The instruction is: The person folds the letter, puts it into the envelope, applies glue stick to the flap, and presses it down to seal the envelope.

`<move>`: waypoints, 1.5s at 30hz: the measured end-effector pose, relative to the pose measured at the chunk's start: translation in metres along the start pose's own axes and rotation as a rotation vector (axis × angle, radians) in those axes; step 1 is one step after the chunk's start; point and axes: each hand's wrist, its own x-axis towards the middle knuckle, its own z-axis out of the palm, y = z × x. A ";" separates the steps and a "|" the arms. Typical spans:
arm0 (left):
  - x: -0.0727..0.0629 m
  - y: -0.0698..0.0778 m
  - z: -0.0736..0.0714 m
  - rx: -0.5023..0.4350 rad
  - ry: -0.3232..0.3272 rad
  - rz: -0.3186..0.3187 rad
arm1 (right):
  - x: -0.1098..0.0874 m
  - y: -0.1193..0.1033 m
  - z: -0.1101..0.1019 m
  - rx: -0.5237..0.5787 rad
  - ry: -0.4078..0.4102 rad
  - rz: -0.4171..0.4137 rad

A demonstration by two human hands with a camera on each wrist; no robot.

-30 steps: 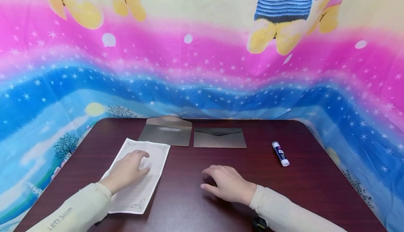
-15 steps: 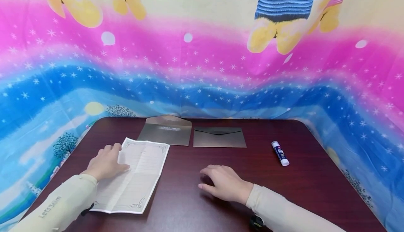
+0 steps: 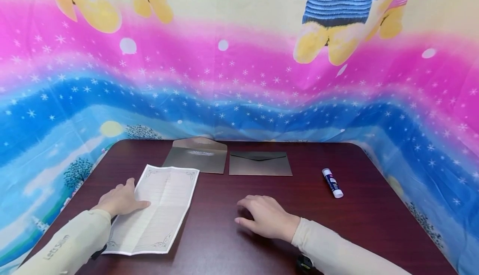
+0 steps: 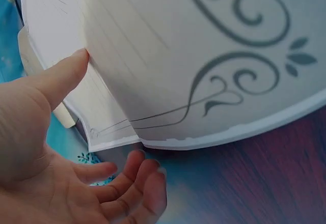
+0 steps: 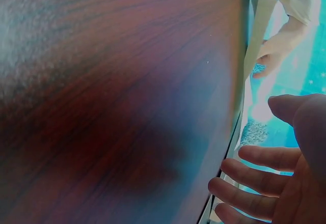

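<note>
A sheet of letter paper (image 3: pixel 164 208), cream with lines and ornamental scroll corners, lies on the table at left with a lengthwise crease and slightly raised edges. At its left edge is my left hand (image 3: pixel 119 199). The left wrist view shows that hand's thumb (image 4: pixel 71 74) reaching onto the paper, while its other fingers bend loosely beside the edge, apart from the thumb. My right hand (image 3: pixel 267 217) rests low over the table in the middle, fingers relaxed and nothing in them; the right wrist view shows its fingers spread apart.
At the back lie two dark metallic envelopes: one with its flap raised (image 3: pixel 202 160), partly overlapped by the paper's top corner, and one with its flap folded down (image 3: pixel 262 168). A glue stick (image 3: pixel 332 182) lies at right. A printed curtain (image 3: pixel 239 79) hangs behind the dark table (image 3: pixel 299 258).
My left hand has moved left from over the middle of the paper to its left edge. The paper has slid slightly left. My right hand has barely moved.
</note>
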 end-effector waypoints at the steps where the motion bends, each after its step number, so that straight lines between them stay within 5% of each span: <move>1: 0.000 0.000 0.000 0.000 -0.006 0.004 | 0.000 0.000 0.000 -0.001 -0.001 0.000; 14: -0.003 0.003 0.006 -0.035 0.033 0.069 | 0.002 0.009 0.003 0.020 -0.031 0.017; 22: -0.005 0.019 0.011 -0.124 0.091 0.087 | 0.007 0.016 -0.001 0.125 -0.006 0.065; 34: -0.014 0.059 0.020 -0.656 -0.017 0.172 | 0.012 0.030 0.001 0.445 -0.059 0.033; 45: -0.027 0.091 0.018 -0.881 -0.111 0.254 | 0.011 0.038 0.000 0.492 0.007 0.101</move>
